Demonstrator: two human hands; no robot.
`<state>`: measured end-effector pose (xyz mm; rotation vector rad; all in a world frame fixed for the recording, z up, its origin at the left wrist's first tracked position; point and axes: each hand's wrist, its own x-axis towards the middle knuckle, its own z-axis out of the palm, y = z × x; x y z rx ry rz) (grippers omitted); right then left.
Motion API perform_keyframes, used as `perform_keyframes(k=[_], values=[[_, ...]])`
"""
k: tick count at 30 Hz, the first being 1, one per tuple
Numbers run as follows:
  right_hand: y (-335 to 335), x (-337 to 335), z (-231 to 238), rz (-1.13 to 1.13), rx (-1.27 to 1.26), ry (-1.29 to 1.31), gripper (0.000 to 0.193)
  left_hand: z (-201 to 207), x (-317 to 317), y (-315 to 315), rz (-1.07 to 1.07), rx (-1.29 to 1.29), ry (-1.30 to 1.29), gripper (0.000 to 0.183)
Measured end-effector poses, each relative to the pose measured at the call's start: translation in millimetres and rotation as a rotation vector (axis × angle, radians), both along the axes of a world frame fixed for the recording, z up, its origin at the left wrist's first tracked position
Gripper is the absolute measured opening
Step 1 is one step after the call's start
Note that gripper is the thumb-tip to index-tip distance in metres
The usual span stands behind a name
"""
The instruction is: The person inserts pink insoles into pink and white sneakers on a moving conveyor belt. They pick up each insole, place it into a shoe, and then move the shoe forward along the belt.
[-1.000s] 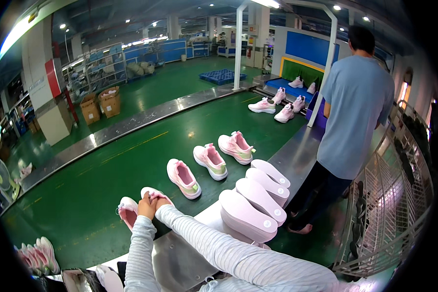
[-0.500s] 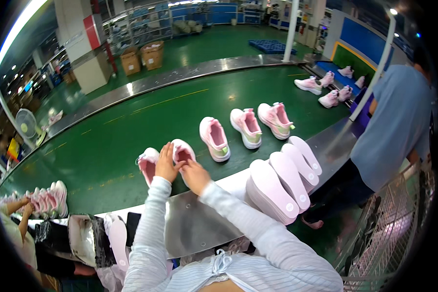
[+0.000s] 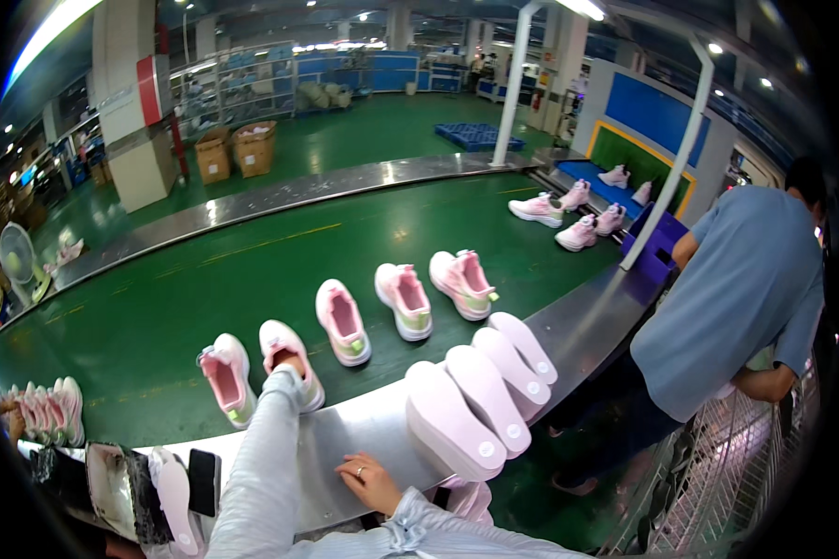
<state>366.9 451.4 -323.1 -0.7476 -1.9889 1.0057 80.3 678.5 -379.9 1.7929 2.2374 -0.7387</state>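
My left hand [image 3: 290, 361] reaches down into the opening of a pink and white sneaker [image 3: 277, 337] on the green belt; its fingers are hidden inside the shoe. Close on its left stands another pink sneaker [image 3: 236, 359], its opening bare. My right hand [image 3: 371, 483], with a ring on one finger, is low over the metal ledge [image 3: 331, 456] near my body, fingers loosely apart and nothing seen in them. To its right lie stacks of pale pink insoles [image 3: 452, 410]. Beyond them three sneakers [image 3: 342, 321] stand in a row.
More sneakers [image 3: 536, 210] are at the belt's far right end. At right, a person in a blue-grey shirt [image 3: 736, 279] bends by a wire cart [image 3: 690, 484]. Several shoes [image 3: 65, 410], an open box [image 3: 112, 480] and a dark phone-like slab [image 3: 203, 480] sit at left.
My right hand has left the sneaker and drawn back to the ledge. My left hand has gone deeper into the shoe. The whole view has shifted, with things now lower and further left.
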Motion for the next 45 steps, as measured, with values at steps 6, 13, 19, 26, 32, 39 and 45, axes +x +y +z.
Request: perform_keyframes(k=[6,13,19,26,32,39,45], values=[[1.4,-1.5,-7.0,-0.002,0.005,0.026,0.014,38.5,-41.4,-14.7,-0.407,-0.303,-0.309,0.017],[1.8,1.9,-15.3,-0.010,0.013,0.055,0.015,74.8,-42.1,-31.6,-0.612,-0.439,-0.387,0.024],[15.2,3.2,66.1,0.115,-0.226,-0.158,0.020,109.2,-14.4,-30.1,-0.540,-0.367,-0.207,0.022],[61.1,130.4,180.6,-0.550,0.024,-0.183,0.025,49.0,-88.1,-39.5,-0.515,0.215,-0.743,0.022],[69.4,148.5,161.5,-0.580,0.179,-0.492,0.049,24.3,-57.8,-78.7,0.515,1.024,-1.586,0.042],[73.9,153.8,159.2,-0.420,0.097,-0.886,0.068,45.1,-76.7,-63.1,0.824,0.964,-1.561,0.024],[72.5,156.9,182.8,-0.423,0.127,-0.900,0.068,69.1,-64.2,-90.1,0.873,1.272,-1.259,0.023]])
